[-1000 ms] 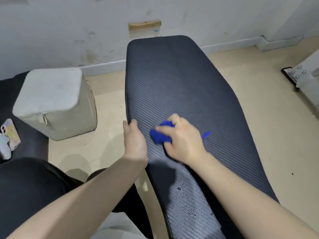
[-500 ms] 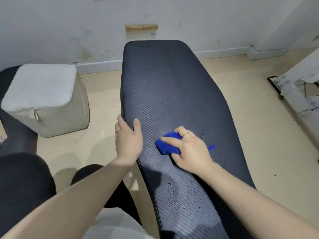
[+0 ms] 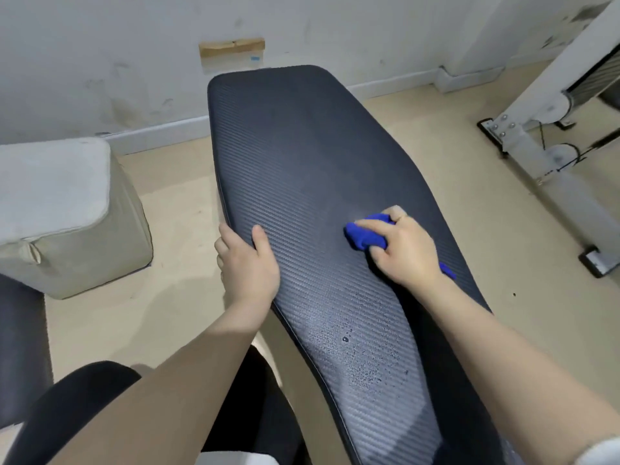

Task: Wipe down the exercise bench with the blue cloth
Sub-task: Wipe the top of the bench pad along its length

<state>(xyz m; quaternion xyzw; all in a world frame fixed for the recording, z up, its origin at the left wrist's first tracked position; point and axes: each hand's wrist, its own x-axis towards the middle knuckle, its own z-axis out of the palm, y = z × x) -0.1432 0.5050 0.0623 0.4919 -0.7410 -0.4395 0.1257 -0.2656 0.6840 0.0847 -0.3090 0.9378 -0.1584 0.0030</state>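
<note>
Dark bench pad [image 3: 302,156], right grip [image 3: 402,250] clamped on blue cloth [image 3: 364,234], left grip [image 3: 250,263] clasping pad edge

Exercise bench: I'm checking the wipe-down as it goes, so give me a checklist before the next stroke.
1. Blue cloth gripped by the right hand: ok.
2. Cloth touching the exercise bench: ok.
3. Left hand gripping the bench's left edge: ok.
4. Droplets on the near part cleared: not ok.
5. Far part of the pad free of objects: ok.
6. Far part already wiped: cannot tell.
</note>
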